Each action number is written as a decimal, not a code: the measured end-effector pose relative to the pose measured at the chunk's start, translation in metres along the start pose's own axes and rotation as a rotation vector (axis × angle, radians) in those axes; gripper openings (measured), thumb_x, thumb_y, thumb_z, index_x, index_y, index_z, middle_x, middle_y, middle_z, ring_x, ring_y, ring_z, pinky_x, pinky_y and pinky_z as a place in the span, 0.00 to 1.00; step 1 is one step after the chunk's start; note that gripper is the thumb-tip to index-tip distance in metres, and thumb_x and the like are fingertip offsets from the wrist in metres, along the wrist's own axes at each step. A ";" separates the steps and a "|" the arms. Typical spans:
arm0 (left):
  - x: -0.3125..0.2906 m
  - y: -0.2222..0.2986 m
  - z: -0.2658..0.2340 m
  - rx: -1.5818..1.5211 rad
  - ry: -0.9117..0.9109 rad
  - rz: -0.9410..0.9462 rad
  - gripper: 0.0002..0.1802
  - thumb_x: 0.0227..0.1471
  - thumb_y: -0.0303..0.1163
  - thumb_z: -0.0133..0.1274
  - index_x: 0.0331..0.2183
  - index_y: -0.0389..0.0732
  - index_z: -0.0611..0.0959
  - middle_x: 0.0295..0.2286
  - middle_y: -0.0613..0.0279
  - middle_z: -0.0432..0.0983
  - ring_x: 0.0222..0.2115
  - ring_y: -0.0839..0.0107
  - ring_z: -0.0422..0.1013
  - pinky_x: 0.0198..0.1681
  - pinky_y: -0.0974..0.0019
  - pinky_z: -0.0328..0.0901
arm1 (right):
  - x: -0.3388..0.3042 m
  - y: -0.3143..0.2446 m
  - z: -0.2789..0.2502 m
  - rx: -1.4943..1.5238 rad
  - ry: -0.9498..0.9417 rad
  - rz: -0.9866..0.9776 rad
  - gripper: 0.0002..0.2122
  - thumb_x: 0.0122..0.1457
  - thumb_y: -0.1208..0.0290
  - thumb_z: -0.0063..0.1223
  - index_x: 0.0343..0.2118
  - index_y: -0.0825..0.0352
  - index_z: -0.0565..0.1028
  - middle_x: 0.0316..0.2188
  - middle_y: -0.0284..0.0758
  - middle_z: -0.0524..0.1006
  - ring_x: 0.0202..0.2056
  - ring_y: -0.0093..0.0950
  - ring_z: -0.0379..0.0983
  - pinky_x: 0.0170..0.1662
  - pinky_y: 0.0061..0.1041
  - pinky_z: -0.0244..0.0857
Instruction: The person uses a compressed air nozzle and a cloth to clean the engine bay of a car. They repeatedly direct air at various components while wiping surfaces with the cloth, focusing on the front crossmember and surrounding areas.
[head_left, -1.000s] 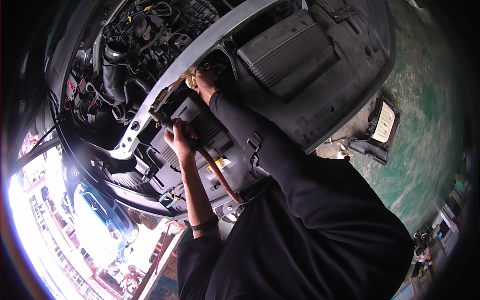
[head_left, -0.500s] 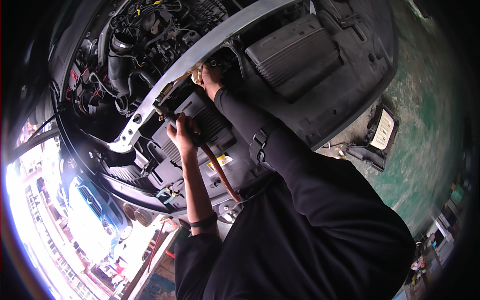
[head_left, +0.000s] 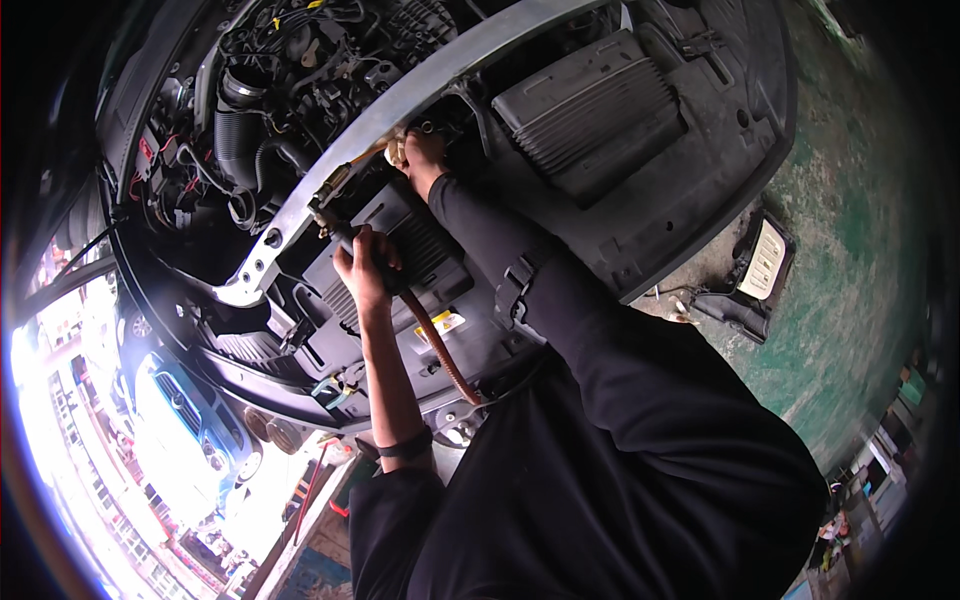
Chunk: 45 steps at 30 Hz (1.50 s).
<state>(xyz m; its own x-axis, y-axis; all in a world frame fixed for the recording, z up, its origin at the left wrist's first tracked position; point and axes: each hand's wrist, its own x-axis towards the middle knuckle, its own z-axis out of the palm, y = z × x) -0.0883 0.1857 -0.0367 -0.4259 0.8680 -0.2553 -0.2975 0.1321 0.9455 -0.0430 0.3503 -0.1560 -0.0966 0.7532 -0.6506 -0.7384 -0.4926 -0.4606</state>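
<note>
I lean over an open car engine bay. My left hand point(head_left: 365, 265), its forearm bare with a black wristband, grips the black handle of an air tool point(head_left: 335, 215). The tool's brass front points along the silver crossbar point(head_left: 400, 100). An orange hose point(head_left: 440, 350) runs from the handle down toward my body. My right hand point(head_left: 422, 158), in a black sleeve, reaches under the crossbar and closes on a small pale yellowish object point(head_left: 396, 150) at the tool's far end. What that object is I cannot tell.
Black ribbed hoses and wiring point(head_left: 250, 130) fill the engine bay at the upper left. A ribbed black cover point(head_left: 590, 110) lies at the upper right. On the green floor at right rests a black tray with a pale panel point(head_left: 765, 260). Bright daylight and a blue car point(head_left: 190, 410) show at the lower left.
The view has shifted, so both hands sit a little higher and further right in the picture. Both keep their grips by the crossbar.
</note>
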 end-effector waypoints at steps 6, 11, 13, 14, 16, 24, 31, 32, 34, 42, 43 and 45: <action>0.002 0.006 0.006 0.200 0.044 -0.066 0.13 0.52 0.35 0.51 0.26 0.34 0.73 0.14 0.64 0.67 0.10 0.75 0.63 0.11 0.72 0.59 | 0.035 0.025 0.004 -0.215 0.049 -0.104 0.08 0.53 0.67 0.45 0.25 0.65 0.72 0.18 0.32 0.72 0.18 0.24 0.69 0.19 0.25 0.60; 0.000 0.007 0.010 0.194 0.064 -0.061 0.13 0.52 0.34 0.51 0.22 0.35 0.73 0.13 0.65 0.66 0.10 0.76 0.63 0.11 0.73 0.58 | 0.016 0.005 -0.004 -0.215 0.100 0.012 0.10 0.55 0.65 0.42 0.22 0.63 0.71 0.15 0.31 0.70 0.14 0.23 0.66 0.15 0.23 0.57; 0.001 0.008 0.011 0.207 0.067 -0.045 0.13 0.53 0.33 0.49 0.21 0.35 0.72 0.12 0.65 0.66 0.09 0.77 0.62 0.12 0.73 0.58 | 0.004 -0.007 -0.003 -0.280 0.001 -0.040 0.11 0.55 0.64 0.41 0.19 0.61 0.69 0.12 0.29 0.68 0.09 0.20 0.61 0.10 0.21 0.51; 0.001 0.008 0.011 0.214 0.072 -0.045 0.13 0.53 0.32 0.49 0.20 0.35 0.72 0.12 0.65 0.66 0.09 0.77 0.62 0.12 0.73 0.58 | 0.003 -0.012 0.005 -0.247 0.112 -0.010 0.11 0.55 0.65 0.41 0.18 0.62 0.69 0.12 0.30 0.68 0.09 0.21 0.62 0.09 0.21 0.50; 0.001 0.007 0.010 0.207 0.058 -0.033 0.13 0.53 0.31 0.49 0.20 0.35 0.72 0.11 0.66 0.65 0.10 0.77 0.62 0.12 0.74 0.58 | -0.003 -0.017 0.007 -0.272 0.057 -0.026 0.11 0.54 0.65 0.43 0.19 0.64 0.69 0.12 0.32 0.68 0.09 0.23 0.62 0.09 0.22 0.50; 0.002 0.000 0.007 0.182 0.106 0.042 0.11 0.51 0.30 0.51 0.22 0.35 0.72 0.12 0.67 0.67 0.10 0.79 0.62 0.13 0.75 0.57 | 0.015 -0.013 -0.004 -0.357 -0.057 0.024 0.07 0.52 0.64 0.46 0.26 0.62 0.69 0.19 0.32 0.69 0.16 0.25 0.63 0.12 0.23 0.51; -0.001 0.001 0.009 0.163 0.115 0.017 0.11 0.50 0.29 0.53 0.20 0.36 0.72 0.11 0.67 0.67 0.10 0.81 0.61 0.13 0.75 0.56 | 0.009 -0.020 -0.001 -0.408 0.110 0.043 0.05 0.52 0.68 0.42 0.24 0.61 0.68 0.15 0.32 0.68 0.10 0.25 0.61 0.09 0.23 0.49; -0.001 0.001 0.010 0.129 0.092 0.017 0.12 0.50 0.30 0.53 0.20 0.35 0.71 0.11 0.67 0.66 0.09 0.80 0.61 0.12 0.75 0.56 | 0.006 -0.021 0.002 -0.408 0.127 0.037 0.04 0.52 0.68 0.42 0.24 0.61 0.67 0.15 0.32 0.68 0.10 0.25 0.60 0.08 0.23 0.48; -0.001 0.002 0.008 0.188 0.065 -0.011 0.12 0.52 0.33 0.52 0.23 0.37 0.72 0.13 0.67 0.66 0.10 0.79 0.62 0.13 0.75 0.58 | 0.001 -0.023 0.004 -0.426 0.077 0.027 0.06 0.52 0.69 0.42 0.21 0.62 0.67 0.09 0.32 0.64 0.07 0.24 0.57 0.09 0.21 0.48; 0.000 0.004 0.011 0.103 0.063 -0.026 0.12 0.51 0.30 0.52 0.20 0.35 0.71 0.11 0.66 0.66 0.09 0.79 0.62 0.12 0.75 0.57 | -0.001 -0.024 0.005 -0.482 0.067 0.061 0.06 0.51 0.67 0.46 0.28 0.63 0.67 0.21 0.37 0.68 0.16 0.29 0.63 0.14 0.28 0.54; 0.000 0.005 0.012 0.128 0.081 -0.022 0.13 0.51 0.30 0.52 0.20 0.36 0.71 0.11 0.65 0.66 0.09 0.79 0.62 0.12 0.75 0.57 | -0.002 -0.025 0.004 -0.501 -0.017 0.051 0.06 0.51 0.67 0.47 0.28 0.63 0.66 0.20 0.37 0.68 0.15 0.28 0.62 0.13 0.26 0.53; 0.000 0.005 0.013 0.144 0.089 -0.022 0.13 0.52 0.31 0.52 0.20 0.36 0.71 0.12 0.66 0.66 0.10 0.79 0.62 0.12 0.75 0.58 | -0.005 -0.023 0.007 -0.464 0.024 0.007 0.07 0.51 0.66 0.47 0.27 0.64 0.67 0.18 0.37 0.68 0.14 0.27 0.63 0.12 0.25 0.53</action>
<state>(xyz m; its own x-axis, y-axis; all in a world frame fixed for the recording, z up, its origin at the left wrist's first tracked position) -0.0788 0.1921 -0.0288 -0.4965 0.8192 -0.2871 -0.1847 0.2234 0.9571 -0.0300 0.3610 -0.1373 -0.0808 0.7416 -0.6659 -0.3610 -0.6445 -0.6740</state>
